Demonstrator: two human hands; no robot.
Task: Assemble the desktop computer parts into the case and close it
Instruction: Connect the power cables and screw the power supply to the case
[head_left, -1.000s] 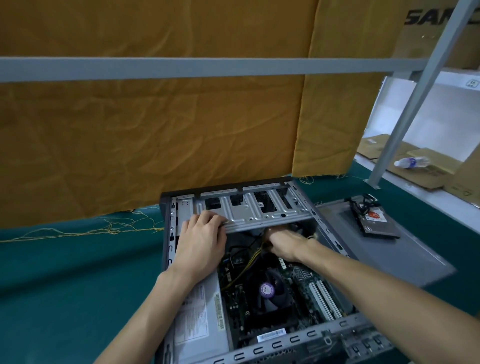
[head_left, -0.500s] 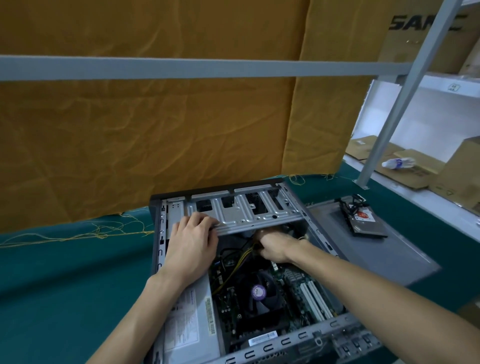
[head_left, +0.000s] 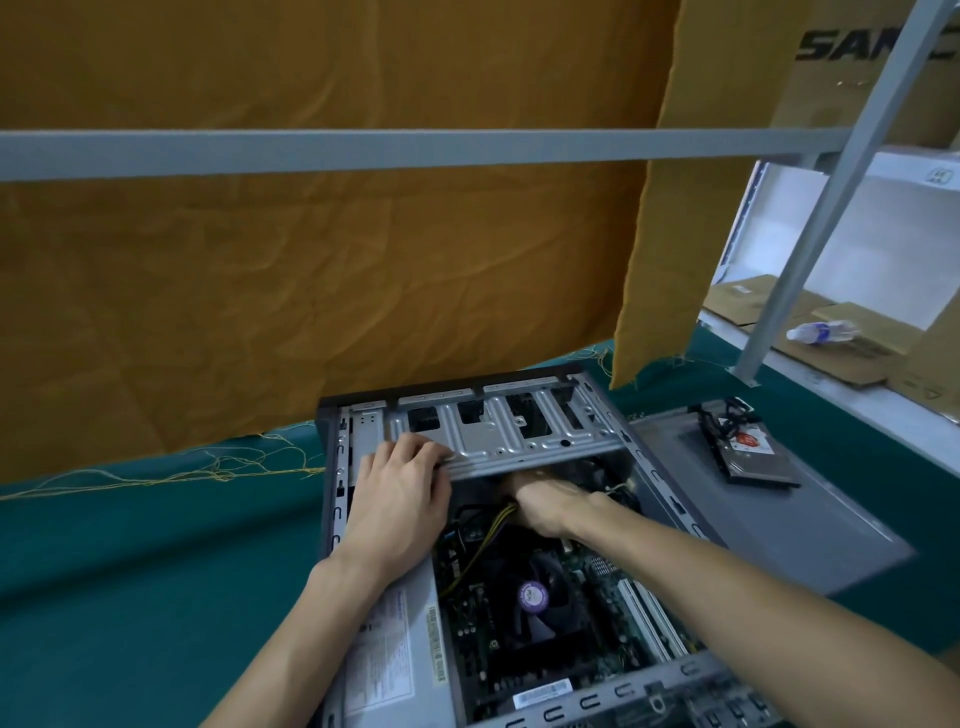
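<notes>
On the green cloth-covered bench, the open grey steel computer case holds motherboard and fan. The left hand grips the silver drive cage; the right hand reaches beneath, grip indeterminate. The hard drive rests on the detached grey side panel, both uninstalled.

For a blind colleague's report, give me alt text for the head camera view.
A person's left hand grips the drive cage of an open computer case, right hand reaching beneath it above the motherboard. A hard drive lies on the detached side panel.
</notes>
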